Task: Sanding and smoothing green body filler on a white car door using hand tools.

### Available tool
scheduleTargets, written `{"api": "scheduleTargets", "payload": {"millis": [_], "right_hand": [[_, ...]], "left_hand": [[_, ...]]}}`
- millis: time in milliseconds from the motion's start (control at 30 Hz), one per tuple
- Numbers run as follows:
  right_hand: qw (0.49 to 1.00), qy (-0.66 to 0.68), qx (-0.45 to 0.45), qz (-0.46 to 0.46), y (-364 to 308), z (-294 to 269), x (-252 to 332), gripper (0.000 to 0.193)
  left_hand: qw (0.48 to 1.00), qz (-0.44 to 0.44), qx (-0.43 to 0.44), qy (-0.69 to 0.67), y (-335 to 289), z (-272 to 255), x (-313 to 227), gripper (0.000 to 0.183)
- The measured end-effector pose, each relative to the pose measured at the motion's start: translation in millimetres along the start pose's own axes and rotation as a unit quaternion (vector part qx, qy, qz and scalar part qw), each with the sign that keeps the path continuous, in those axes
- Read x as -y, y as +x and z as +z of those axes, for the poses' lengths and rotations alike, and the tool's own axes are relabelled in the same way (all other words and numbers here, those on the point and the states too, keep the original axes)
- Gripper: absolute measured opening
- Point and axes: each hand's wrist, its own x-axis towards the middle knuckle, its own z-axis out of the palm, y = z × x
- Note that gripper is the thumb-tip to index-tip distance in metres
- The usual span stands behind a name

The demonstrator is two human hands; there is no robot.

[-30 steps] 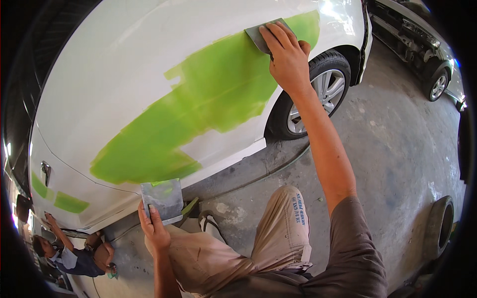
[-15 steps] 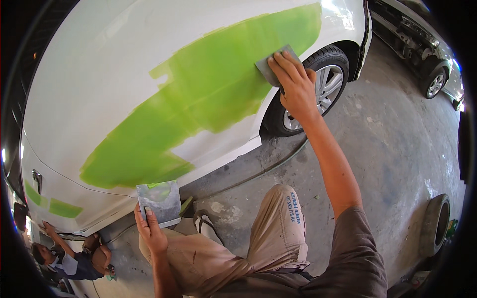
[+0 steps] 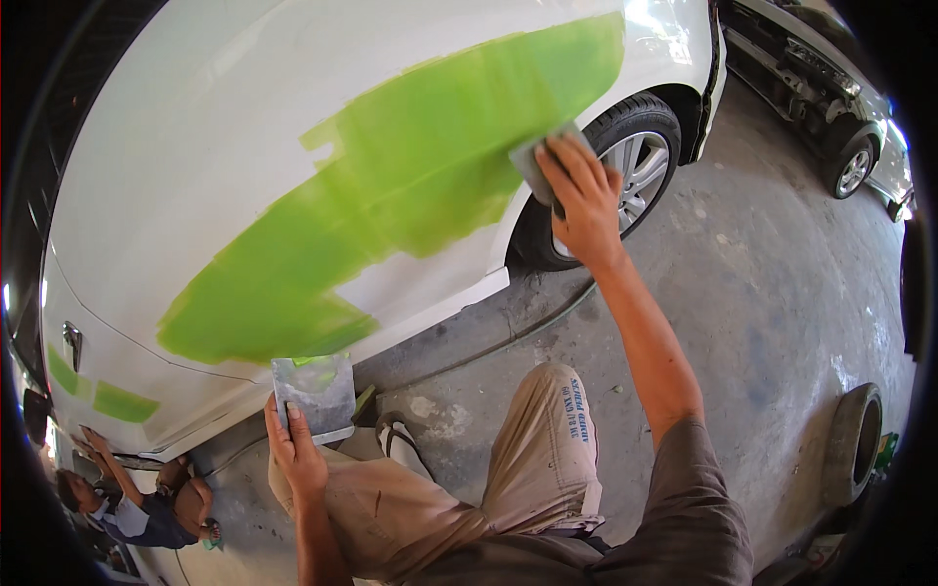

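Observation:
Green body filler (image 3: 391,186) lies in a broad, streaky patch across the side of a white car (image 3: 186,137). My right hand (image 3: 588,205) grips a flat grey putty spreader (image 3: 530,164), at the patch's right end by the rear wheel arch. The hand is slightly blurred, and I cannot tell whether the spreader's edge touches the panel. Low on the left, my left hand (image 3: 298,457) pinches a square metal mixing plate (image 3: 324,402), thumb on top. A little green filler sits along that plate's far edge.
The car's wheel (image 3: 640,166) is just right of my right hand. A hose (image 3: 489,352) runs across the concrete floor (image 3: 743,293). A loose tyre (image 3: 853,444) stands at right, another car (image 3: 850,127) beyond. At far left, a crouching person (image 3: 147,513) reaches to the car.
My right hand and the spreader have moved slightly down, toward the wheel arch edge. My left hand holds the plate in nearly the same place. The crouching person's arms have shifted a little.

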Motion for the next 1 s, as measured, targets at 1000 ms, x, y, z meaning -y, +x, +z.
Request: {"api": "scheduleTargets", "payload": {"millis": [1000], "right_hand": [[0.994, -0.06, 0.086, -0.018, -29, 8, -17, 0.06]], "left_hand": [[1.0, 0.018, -0.012, -0.015, -1, 2, -4, 0.043]]}}
